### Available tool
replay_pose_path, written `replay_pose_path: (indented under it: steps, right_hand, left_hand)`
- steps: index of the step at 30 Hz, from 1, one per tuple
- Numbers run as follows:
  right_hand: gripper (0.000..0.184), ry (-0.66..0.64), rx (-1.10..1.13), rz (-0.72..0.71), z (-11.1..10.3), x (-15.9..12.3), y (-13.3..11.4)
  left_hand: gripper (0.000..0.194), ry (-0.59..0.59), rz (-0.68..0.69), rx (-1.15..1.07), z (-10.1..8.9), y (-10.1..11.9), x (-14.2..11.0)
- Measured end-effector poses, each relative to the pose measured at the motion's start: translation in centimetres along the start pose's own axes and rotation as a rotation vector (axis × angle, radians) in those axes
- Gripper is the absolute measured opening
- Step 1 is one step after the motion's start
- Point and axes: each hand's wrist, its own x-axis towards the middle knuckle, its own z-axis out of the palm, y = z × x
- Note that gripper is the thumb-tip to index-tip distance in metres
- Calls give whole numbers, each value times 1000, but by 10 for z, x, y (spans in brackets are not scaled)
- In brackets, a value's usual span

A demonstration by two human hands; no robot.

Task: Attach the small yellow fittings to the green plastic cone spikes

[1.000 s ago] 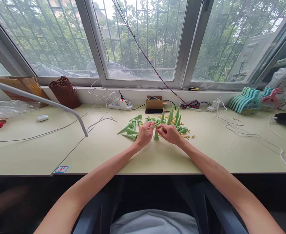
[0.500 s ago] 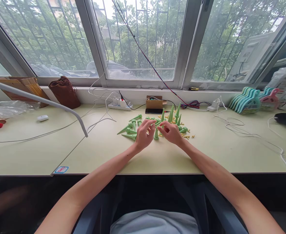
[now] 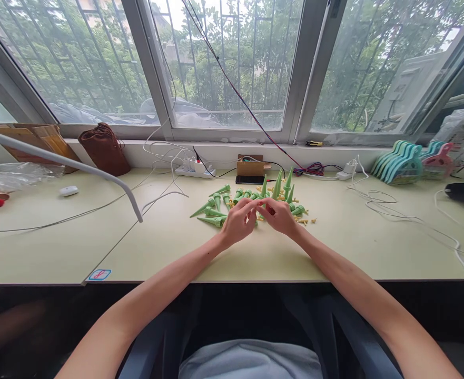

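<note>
My left hand (image 3: 238, 220) and my right hand (image 3: 278, 216) meet over a pile of green plastic parts, thumbs and fingertips pinched together. Whatever sits between the fingertips is too small and too covered to make out. Green cone-shaped spikes (image 3: 216, 221) with ribbed collars lie to the left of my left hand. Other green spikes (image 3: 278, 185) stand point up just beyond my right hand. Small yellow plastic pieces (image 3: 303, 221) are scattered to the right of my right hand. My hands cover part of the pile.
Behind the pile lie a black phone (image 3: 250, 180) and an open cardboard box (image 3: 251, 165). A power strip (image 3: 195, 171) and loose white cables (image 3: 409, 217) run across the table. A grey curved arm (image 3: 77, 164) crosses the left. Hangers (image 3: 398, 162) stand at right.
My left hand has tipped forward and its fingers have come down to meet my right hand's fingertips. The upright spike between the hands is now mostly covered. My right hand has barely moved.
</note>
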Motion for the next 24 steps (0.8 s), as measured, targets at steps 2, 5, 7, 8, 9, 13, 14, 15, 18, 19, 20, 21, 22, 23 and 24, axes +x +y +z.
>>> replay_pose_path:
  steps: [2,5,7,8,9,13,14,15,18,19,20,21,22,23,24]
  right_hand:
    - [28,1,-5,-4,0,0,0]
    - [26,3,-15,-16,1,0,0]
    - [25,10,-23,-29,1,0,-2]
    - [25,16,-26,-32,1,0,-3]
    - [25,23,-28,-34,1,0,-3]
    - [23,52,-31,-13,1,1,-6]
    - [22,58,-31,-3,1,1,-7]
    - [22,65,-30,9,0,2,-8]
    - [23,79,-31,55,-1,2,-9]
    - [24,80,-30,67,-2,3,-9]
    - [25,80,-27,75,-2,3,-8]
    - [25,79,-22,79,-2,3,-8]
    - [26,76,-18,79,-3,3,-7]
    - [27,73,-14,76,-3,3,-7]
    - [28,70,-12,73,-3,3,-6]
  left_hand:
    - [37,-4,0,2,0,0,0]
    - [36,-14,-3,7,0,1,0]
    - [35,-21,-18,6,0,2,0]
    - [34,-20,-33,5,0,3,0]
    - [32,-12,-57,5,0,3,-1]
    - [29,63,-189,-2,3,3,-1]
    - [29,80,-217,-1,4,2,0]
    - [31,94,-241,4,4,1,0]
    - [33,106,-296,38,4,0,2]
    - [32,99,-311,45,4,0,2]
    - [31,85,-324,49,4,-1,2]
    - [29,66,-335,53,4,-1,2]
    - [28,42,-343,56,4,-1,1]
    - [27,16,-347,61,4,-2,0]
    - [26,-12,-346,67,5,-2,0]
